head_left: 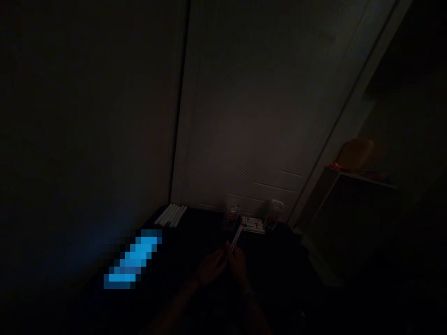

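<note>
The room is very dark. My left hand (210, 267) and my right hand (238, 264) meet low in the middle of the view, fingers pinched together around a thin white stick-like object (236, 238), perhaps a pen or marker, that points up and away from me. Both hands are closed on it. Beyond them, on a dark surface by the wall, lies a small flat pack with red print (253, 225).
A row of white marker-like sticks (172, 215) lies at the back left. A glowing blue screen (132, 260) lights the left side. Two small clear containers (273, 215) stand by the wall. A dark cabinet (349, 218) with a yellowish object (356, 154) stands right.
</note>
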`<control>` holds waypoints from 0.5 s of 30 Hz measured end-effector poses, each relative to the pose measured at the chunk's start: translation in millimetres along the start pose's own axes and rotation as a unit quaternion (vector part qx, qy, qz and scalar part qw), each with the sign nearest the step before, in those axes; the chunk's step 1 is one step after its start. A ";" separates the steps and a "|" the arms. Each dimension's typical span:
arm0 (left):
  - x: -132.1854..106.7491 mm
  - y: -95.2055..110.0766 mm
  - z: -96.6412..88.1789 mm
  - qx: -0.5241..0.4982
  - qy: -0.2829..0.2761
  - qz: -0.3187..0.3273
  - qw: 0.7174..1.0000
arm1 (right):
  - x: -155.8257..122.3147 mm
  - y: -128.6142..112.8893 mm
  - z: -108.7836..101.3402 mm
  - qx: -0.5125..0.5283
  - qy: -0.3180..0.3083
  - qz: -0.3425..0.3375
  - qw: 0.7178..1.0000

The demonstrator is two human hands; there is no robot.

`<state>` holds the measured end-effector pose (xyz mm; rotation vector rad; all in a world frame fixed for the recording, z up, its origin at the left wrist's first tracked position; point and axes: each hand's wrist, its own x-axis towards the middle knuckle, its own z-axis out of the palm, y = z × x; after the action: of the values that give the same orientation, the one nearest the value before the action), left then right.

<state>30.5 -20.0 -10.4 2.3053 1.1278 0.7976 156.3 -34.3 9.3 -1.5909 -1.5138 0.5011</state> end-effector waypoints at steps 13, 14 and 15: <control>5.4 -14.4 10.2 -0.024 0.018 -0.054 0.998 | -1.7 -0.3 0.9 -0.005 -0.025 -0.068 0.997; 5.6 -15.5 11.8 -0.016 0.029 -0.046 0.998 | -1.4 0.6 1.3 0.003 -0.018 -0.071 0.997; 5.6 -16.1 13.3 -0.004 0.041 -0.039 0.998 | -1.1 1.5 1.8 0.011 -0.011 -0.072 0.997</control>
<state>33.3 -8.2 -28.3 2.2260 1.2405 0.8729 155.6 -34.6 6.8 -1.4521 -1.6208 0.4532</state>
